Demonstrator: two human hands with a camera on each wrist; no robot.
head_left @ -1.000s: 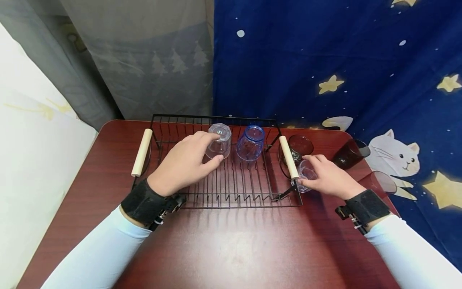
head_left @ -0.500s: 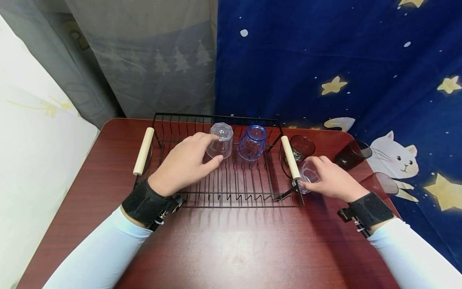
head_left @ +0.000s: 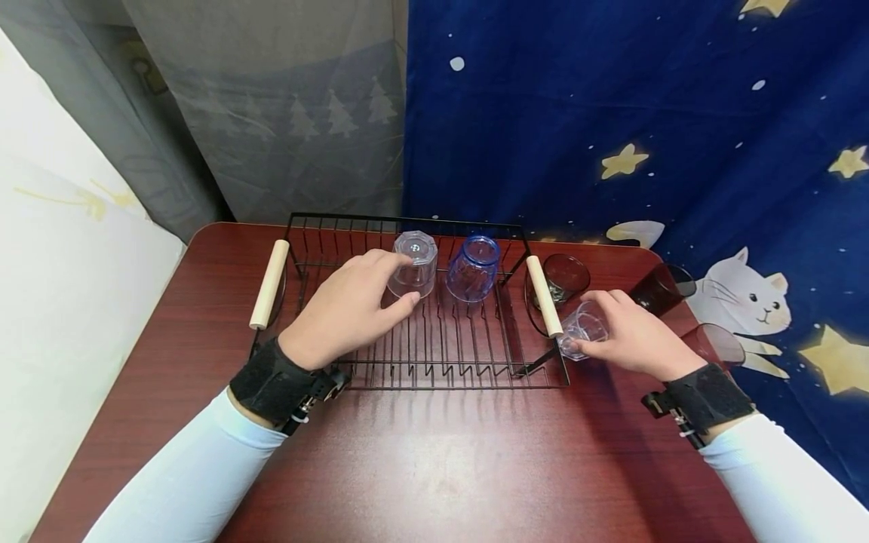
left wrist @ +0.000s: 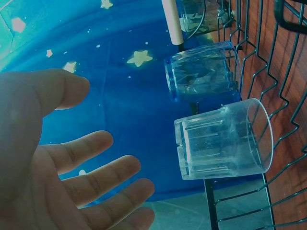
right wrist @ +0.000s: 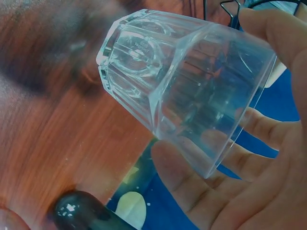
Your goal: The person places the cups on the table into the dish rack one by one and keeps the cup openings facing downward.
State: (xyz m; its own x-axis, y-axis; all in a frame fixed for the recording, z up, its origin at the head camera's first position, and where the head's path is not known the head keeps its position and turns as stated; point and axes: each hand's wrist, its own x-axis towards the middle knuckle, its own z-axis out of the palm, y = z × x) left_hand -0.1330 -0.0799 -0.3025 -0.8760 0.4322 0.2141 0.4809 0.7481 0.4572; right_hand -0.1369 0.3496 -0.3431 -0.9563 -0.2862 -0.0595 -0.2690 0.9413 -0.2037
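While your left hand (head_left: 349,305) keeps its place at centre-left, your right hand (head_left: 631,332) and its clear glass (head_left: 585,326), at centre-right of the head view, shift slightly rightward from the wooden handle (head_left: 544,296) compared with half a second ago. You pinch that glass between thumb and fingers, its rim end towards your palm and its base pointing away; whether the base clears the table (head_left: 434,467) you cannot tell. That suggests you already have it under control and are adjusting its position just beside the rack (head_left: 448,388). Your left hand holds nothing: its thumb and fingers are spread wide near the upside-down clear glass (head_left: 422,273), with a visible gap in the left wrist view. That glass and the upside-down blue glass (head_left: 473,269) are unmoved in the rack, mid-frame, so your only change is on the right.
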